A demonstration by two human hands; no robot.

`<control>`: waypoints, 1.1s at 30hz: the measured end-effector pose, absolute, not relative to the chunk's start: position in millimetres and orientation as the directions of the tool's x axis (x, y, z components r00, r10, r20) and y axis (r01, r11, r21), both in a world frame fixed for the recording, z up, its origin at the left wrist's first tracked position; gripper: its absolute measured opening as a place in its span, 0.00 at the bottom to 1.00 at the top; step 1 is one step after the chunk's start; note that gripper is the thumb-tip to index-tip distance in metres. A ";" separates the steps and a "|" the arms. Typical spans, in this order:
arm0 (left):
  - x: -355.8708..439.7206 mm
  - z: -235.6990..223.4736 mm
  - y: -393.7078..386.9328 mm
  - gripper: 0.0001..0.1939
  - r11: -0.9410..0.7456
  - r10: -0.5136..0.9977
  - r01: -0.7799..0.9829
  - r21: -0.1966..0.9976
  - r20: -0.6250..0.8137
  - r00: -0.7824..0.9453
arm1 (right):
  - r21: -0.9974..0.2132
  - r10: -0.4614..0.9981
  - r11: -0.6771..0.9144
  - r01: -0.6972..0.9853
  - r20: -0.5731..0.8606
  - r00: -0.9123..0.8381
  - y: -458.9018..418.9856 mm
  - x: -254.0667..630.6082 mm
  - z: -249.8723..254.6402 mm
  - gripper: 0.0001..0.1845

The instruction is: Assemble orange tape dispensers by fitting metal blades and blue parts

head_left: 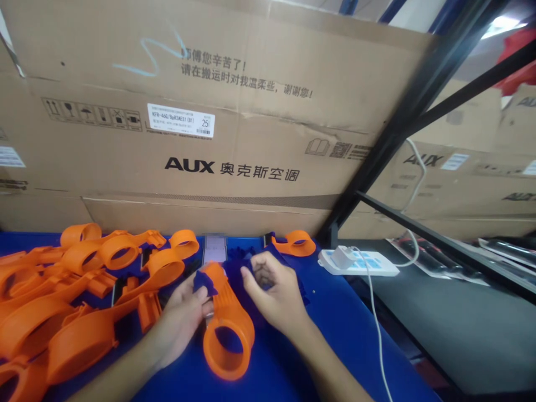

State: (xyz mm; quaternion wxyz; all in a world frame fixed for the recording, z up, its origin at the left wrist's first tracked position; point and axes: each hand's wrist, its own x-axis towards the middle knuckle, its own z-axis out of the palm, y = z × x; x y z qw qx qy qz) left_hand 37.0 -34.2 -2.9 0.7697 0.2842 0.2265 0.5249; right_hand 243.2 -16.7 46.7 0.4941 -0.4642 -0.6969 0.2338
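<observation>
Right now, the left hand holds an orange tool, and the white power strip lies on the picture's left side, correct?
Not quite: the head view shows the white power strip on the picture's right side. The left hand does hold an orange tool.

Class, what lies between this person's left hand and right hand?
In the head view, an orange tape dispenser, with dark blue pieces beside it, lies between the left hand and right hand.

A bright light [502,24] glares at far right, hazing the upper part of the black frame [400,127]; muted, even light covers the cardboard box [251,128], its smallest print blurred.
</observation>
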 end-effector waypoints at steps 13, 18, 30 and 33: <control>29.7 1.1 -26.9 0.13 0.242 0.965 -0.715 0.655 -0.090 0.245 | -0.751 0.784 0.592 0.292 0.453 -0.425 -32.1 228.1 54.5 0.22; 30.8 0.2 -24.7 0.12 0.172 0.983 -0.719 0.673 -0.076 0.165 | -0.724 0.759 0.621 0.301 0.460 -0.460 -34.1 229.7 57.8 0.23; 36.2 2.2 -27.4 0.28 0.027 0.999 -0.654 0.756 -0.004 0.037 | -0.674 0.773 0.629 0.388 0.490 -0.403 -24.6 234.3 55.6 0.21; 36.6 3.6 -28.5 0.28 0.019 0.999 -0.646 0.763 0.019 0.051 | -0.676 0.779 0.624 0.393 0.497 -0.382 -23.8 233.8 54.8 0.20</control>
